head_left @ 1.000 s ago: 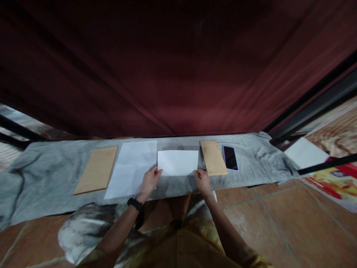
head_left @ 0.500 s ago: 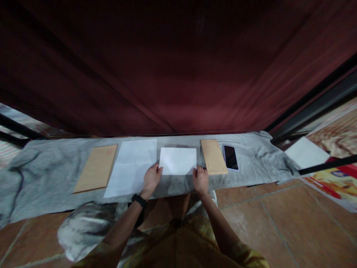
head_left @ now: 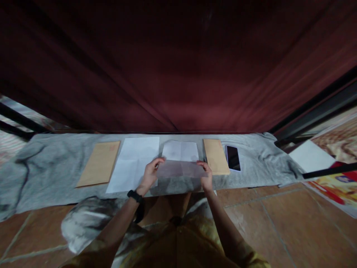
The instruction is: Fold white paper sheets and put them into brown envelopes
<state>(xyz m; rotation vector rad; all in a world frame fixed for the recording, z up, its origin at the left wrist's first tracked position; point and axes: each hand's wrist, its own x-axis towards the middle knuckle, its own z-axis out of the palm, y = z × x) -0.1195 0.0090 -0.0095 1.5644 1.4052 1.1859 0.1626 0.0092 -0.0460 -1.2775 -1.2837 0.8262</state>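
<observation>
A creased white sheet of paper (head_left: 181, 149) is between my hands at the middle of the cloth-covered surface. Its far part is bright; the near part is raised towards me and looks greyish and blurred. My left hand (head_left: 151, 172) is closed on the sheet's left edge, wearing a dark watch at the wrist. At the right edge, the fingers of my right hand (head_left: 206, 174) pinch the same sheet. A larger white sheet (head_left: 131, 163) with fold lines lies flat beside my left hand. Just right of my right hand lies a narrow brown envelope (head_left: 216, 156).
A wider brown envelope (head_left: 99, 163) lies at the left. A phone (head_left: 233, 158) with a dark screen rests at the right on the grey cloth (head_left: 259, 160). Behind hangs a dark red curtain (head_left: 178, 74). A white sheet or box (head_left: 312, 156) is at far right.
The middle sheet lay flat as a smooth white rectangle; now it is opened along a crease, its near part lifted. Both hands rose slightly with its edges.
</observation>
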